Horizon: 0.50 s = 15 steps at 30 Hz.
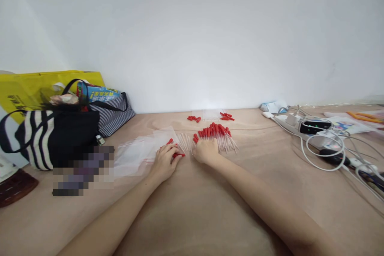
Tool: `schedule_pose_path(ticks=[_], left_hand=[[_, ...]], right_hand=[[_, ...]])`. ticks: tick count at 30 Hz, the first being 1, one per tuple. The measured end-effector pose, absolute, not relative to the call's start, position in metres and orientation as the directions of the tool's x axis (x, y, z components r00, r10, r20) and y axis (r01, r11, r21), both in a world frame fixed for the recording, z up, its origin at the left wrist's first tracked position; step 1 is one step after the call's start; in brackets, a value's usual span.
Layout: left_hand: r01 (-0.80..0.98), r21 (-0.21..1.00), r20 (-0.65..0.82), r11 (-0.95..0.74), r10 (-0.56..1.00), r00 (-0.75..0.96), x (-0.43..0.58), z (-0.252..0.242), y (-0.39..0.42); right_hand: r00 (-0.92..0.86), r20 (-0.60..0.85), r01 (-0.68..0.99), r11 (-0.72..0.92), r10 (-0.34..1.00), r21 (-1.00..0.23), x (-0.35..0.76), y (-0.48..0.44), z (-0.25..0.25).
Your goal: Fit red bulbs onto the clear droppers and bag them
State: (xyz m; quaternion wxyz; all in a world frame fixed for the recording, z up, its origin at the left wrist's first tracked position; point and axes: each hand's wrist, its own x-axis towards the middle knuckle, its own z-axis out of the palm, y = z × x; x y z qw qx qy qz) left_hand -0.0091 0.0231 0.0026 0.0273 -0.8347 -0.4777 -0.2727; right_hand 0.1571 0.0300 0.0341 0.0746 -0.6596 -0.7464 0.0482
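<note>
Judging by what's out, prob. a good part done, but some left: a big fan of red-tipped rods [229, 141] lies mid worktop [192, 212], red ends to the far side, approx. dozens, too bunched to count. Just left of it, betw. the hands, sits a smaller row of bare rods [185, 144], no red ends visible; another row of thin rods [211, 118] lies near the wall, seems bare too. Loose red caps remain: a far-left heap [194, 119], a far-right heap [227, 116] and a few red pieces [180, 155] under/beside the L hand [166, 162]. L hand's fingers are bent & close together over those; can't tell if it's pinching any. R hand [207, 151] is curled at the fan's near-left edge, fingertips hidden, so grip = can't tell. Containers: clear plastic bags [129, 162] w/ red lines lie flat, overlapping, left of L hand; can't tell if anything's inside. Far left, a thin-striped bag [114, 115] stands w/ a blue packet [103, 95] in or behind it, plus a black bag [75, 128] & yellow bag [45, 84], contents unclear.
</note>
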Motion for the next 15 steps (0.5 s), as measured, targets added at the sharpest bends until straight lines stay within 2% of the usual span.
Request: schedule_pose_path(ticks=[3,5,7,9,12,15], left_hand=[[0.81,0.198,0.562,-0.551,0.741,0.367,-0.007,0.006,0.019],[0.801,0.197,0.577,-0.566,0.727,0.371,-0.001,0.009,0.013],[0.78,0.214,0.544,-0.588,0.735,0.405,0.006,0.01,0.006],[0.753,0.23,0.5,-0.617,0.739,0.452,0.014,0.009,0.0],[0.707,0.229,0.471,-0.669,0.712,0.521,0.023,0.006,-0.005],[0.686,0.211,0.445,-0.696,0.694,0.567,0.027,0.005,-0.005]], right_hand=[[-0.151,0.07,0.973,0.16,0.986,-0.167,0.176,0.016,0.035],[-0.199,0.105,0.954,0.217,0.974,-0.205,0.194,0.007,0.033],[-0.302,0.19,0.887,0.349,0.934,-0.303,0.214,0.0,0.027],[-0.395,0.302,0.8,0.487,0.867,-0.35,0.232,-0.006,0.017],[-0.446,0.445,0.715,0.608,0.777,-0.346,0.251,-0.013,-0.001],[-0.475,0.502,0.68,0.664,0.723,-0.313,0.255,-0.018,-0.015]])
